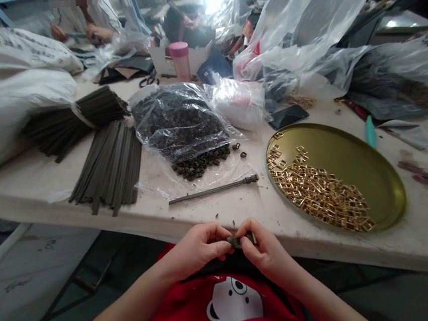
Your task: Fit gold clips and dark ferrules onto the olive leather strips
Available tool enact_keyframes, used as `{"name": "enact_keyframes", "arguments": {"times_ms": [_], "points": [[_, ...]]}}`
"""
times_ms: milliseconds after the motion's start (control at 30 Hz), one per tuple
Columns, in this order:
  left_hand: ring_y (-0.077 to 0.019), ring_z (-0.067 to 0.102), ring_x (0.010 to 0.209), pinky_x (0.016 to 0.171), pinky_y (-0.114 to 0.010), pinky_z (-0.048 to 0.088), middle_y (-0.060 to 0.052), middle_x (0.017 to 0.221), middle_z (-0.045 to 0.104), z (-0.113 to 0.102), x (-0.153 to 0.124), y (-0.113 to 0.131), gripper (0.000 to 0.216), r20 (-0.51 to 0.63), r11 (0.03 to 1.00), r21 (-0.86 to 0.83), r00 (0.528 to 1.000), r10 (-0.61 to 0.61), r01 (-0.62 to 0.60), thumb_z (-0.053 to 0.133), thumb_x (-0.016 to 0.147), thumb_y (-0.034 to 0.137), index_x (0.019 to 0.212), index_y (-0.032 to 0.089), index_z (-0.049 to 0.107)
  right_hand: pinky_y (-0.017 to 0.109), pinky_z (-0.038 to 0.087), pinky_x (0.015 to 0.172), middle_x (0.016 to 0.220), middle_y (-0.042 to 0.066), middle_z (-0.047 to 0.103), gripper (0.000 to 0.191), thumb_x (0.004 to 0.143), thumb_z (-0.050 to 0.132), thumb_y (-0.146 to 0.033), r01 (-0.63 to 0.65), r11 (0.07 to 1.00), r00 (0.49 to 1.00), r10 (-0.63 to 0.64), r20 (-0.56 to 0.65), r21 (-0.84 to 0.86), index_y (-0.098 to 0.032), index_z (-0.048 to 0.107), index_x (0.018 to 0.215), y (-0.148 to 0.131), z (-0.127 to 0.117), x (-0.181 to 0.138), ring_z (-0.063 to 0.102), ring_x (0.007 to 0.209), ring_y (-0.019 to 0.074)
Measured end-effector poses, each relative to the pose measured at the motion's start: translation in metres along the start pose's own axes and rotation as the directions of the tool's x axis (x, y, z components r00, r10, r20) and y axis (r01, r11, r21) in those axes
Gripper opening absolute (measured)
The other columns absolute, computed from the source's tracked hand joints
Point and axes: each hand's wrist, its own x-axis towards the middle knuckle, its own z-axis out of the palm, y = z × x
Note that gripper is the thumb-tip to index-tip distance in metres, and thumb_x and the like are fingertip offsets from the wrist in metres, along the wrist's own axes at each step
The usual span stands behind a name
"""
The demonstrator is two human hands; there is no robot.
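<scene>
Tied strap bundle (104,104): lying under a pale band, apparently unused.
Loose straps (110,165): fanning out beside the bundle, showing no fittings, so seemingly left to do.
Small dark loops (194,166): spilling from a clear plastic bag (179,118), many remaining.
Single strap (209,190): lying before the bag, carrying loops near its right end; it is looking partly fitted.
Left hand (207,244): pinching the held piece between thumb and forefinger.
Held dark piece (235,241): spanning both hands before the table edge, apparently bearing a buckle at its right end; whether it is finished, I cannot tell.
Right hand (262,246): pressing thumb and forefinger onto that right end.
Gold buckles (323,195): heaping in a round tray (353,152), plenty remaining loose.
</scene>
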Motion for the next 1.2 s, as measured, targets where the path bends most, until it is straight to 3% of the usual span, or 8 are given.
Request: {"name": "enact_keyframes", "arguments": {"times_ms": [167,433,633,800,933,1033,1133,1200], "points": [[-0.0109,0.054,0.059,0.057,-0.023,0.041,-0.002,0.069,0.063,0.0,0.003,0.0,0.017,0.064,0.999,-0.028,0.998,-0.015,0.017,0.06,0.072,0.025,0.08,0.01,0.061,0.025,0.035,0.056,0.068,0.0,0.053,0.008,0.078,0.043,-0.014,0.23,0.913,0.971,-0.239,0.014,-0.336,-0.02,0.046,0.081,0.0,-0.008,-0.003,0.046,0.059,0.0129],[-0.0106,0.056,0.059,0.057,-0.022,0.042,-0.001,0.067,0.063,0.003,0.003,-0.002,0.016,0.064,0.998,-0.026,0.997,-0.049,0.051,0.059,0.072,0.026,0.081,0.012,0.061,0.022,0.034,0.052,0.065,-0.003,0.05,0.011,0.078,0.041,-0.011,0.261,0.918,0.965,-0.236,0.118,-0.299,-0.021,0.044,0.083,-0.001,-0.014,-0.005,0.044,0.056,0.0109],[-0.0105,0.054,0.054,0.052,-0.021,0.04,0.0,0.062,0.061,-0.002,-0.005,0.012,0.018,0.185,0.979,0.162,0.971,-0.152,0.123,0.053,0.075,0.031,0.071,0.014,0.058,0.022,0.036,0.051,0.07,-0.002,0.053,0.014,0.08,0.04,-0.012,0.232,0.938,0.97,-0.203,0.135,-0.257,-0.021,0.044,0.089,0.0,-0.014,-0.006,0.047,0.058,0.0111],[-0.0099,0.052,0.05,0.049,-0.02,0.038,0.002,0.058,0.057,0.003,-0.004,0.01,0.016,0.16,0.967,0.239,0.978,-0.134,0.093,0.046,0.076,0.026,0.068,0.016,0.055,0.027,0.043,0.063,0.079,0.003,0.059,0.018,0.079,0.041,-0.011,0.338,0.891,0.939,-0.3,0.165,-0.302,-0.02,0.046,0.093,0.002,-0.008,-0.007,0.054,0.069,0.0149],[-0.0111,0.053,0.051,0.048,-0.02,0.038,0.001,0.06,0.058,0.005,0.002,0.014,0.019,0.17,0.928,0.372,0.984,-0.044,-0.022,0.042,0.078,0.026,0.069,0.016,0.056,0.028,0.045,0.066,0.083,0.004,0.061,0.018,0.082,0.039,-0.012,0.369,0.872,0.929,-0.338,0.151,-0.32,-0.02,0.046,0.096,0.0,-0.013,-0.006,0.057,0.074,0.0156],[-0.0154,0.056,0.061,0.055,-0.023,0.039,-0.001,0.066,0.062,-0.005,0.012,0.025,0.021,0.077,0.766,0.626,0.99,0.122,-0.143,0.046,0.079,0.032,0.075,0.017,0.061,0.029,0.046,0.068,0.086,0.006,0.061,0.019,0.085,0.037,-0.016,0.345,0.838,0.929,-0.37,0.026,-0.423,-0.019,0.046,0.102,-0.001,-0.029,0.009,0.058,0.078,0.017],[-0.021,0.057,0.083,0.071,-0.028,0.04,-0.005,0.09,0.064,-0.018,0.031,0.03,0.022,-0.093,0.58,0.797,0.915,0.392,-0.168,0.05,0.079,0.032,0.094,0.02,0.061,0.033,0.046,0.072,0.09,0.009,0.062,0.02,0.087,0.037,-0.02,0.29,0.769,0.895,-0.429,-0.122,-0.57,-0.018,0.049,0.102,0.001,-0.052,0.036,0.058,0.082,0.0198],[-0.021,0.055,0.088,0.078,-0.029,0.039,-0.007,0.095,0.062,-0.022,0.045,0.026,0.021,-0.122,0.492,0.854,0.853,0.507,-0.169,0.046,0.082,0.025,0.097,0.02,0.06,0.035,0.045,0.074,0.09,0.009,0.063,0.02,0.087,0.037,-0.021,0.256,0.686,0.869,-0.471,-0.148,-0.68,-0.017,0.053,0.098,0.008,-0.063,0.053,0.058,0.084,0.0215]]}}
